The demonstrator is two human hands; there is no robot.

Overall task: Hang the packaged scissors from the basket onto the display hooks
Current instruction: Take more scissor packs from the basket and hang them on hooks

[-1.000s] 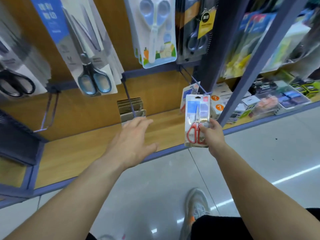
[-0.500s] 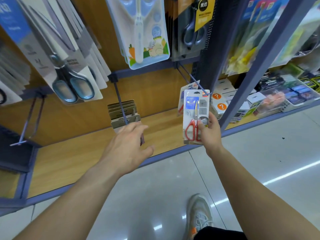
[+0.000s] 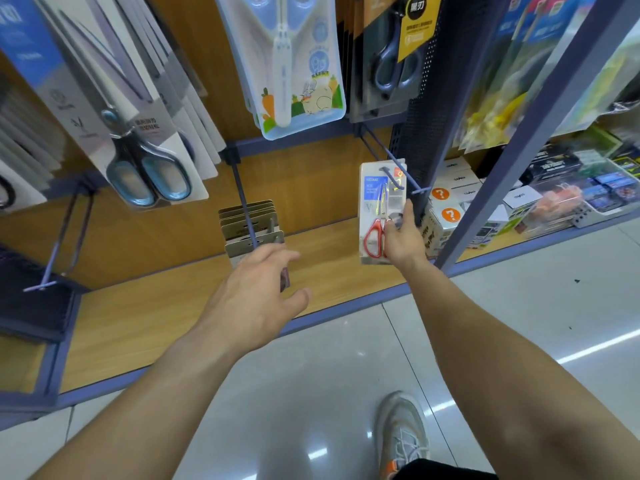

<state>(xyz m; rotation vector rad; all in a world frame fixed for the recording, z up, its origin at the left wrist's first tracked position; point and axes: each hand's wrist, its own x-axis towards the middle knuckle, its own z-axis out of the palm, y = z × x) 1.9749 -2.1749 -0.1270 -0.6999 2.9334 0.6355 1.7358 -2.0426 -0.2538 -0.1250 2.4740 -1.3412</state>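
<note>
My right hand [image 3: 403,240] grips the lower part of a packaged pair of red-handled scissors [image 3: 375,216]. The pack's top hole sits at the tip of a blue display hook [image 3: 384,155] that juts from the shelf's back rail. My left hand [image 3: 256,299] reaches forward with relaxed fingers and holds nothing. It hovers in front of the end of a middle hook [image 3: 242,195] that carries several brown card packs [image 3: 251,225]. No basket is in view.
Larger scissor packs hang above: blue-handled ones [image 3: 138,143] at left, a rabbit-printed pack [image 3: 298,64] in the middle, a dark pack [image 3: 391,53] at right. A bare double hook [image 3: 59,251] sticks out at far left. A blue upright post [image 3: 512,150] stands right of the held pack.
My right hand has raised the red scissors pack up and toward the right hook's tip. The view has moved closer to the shelf. My left hand stays outstretched.
</note>
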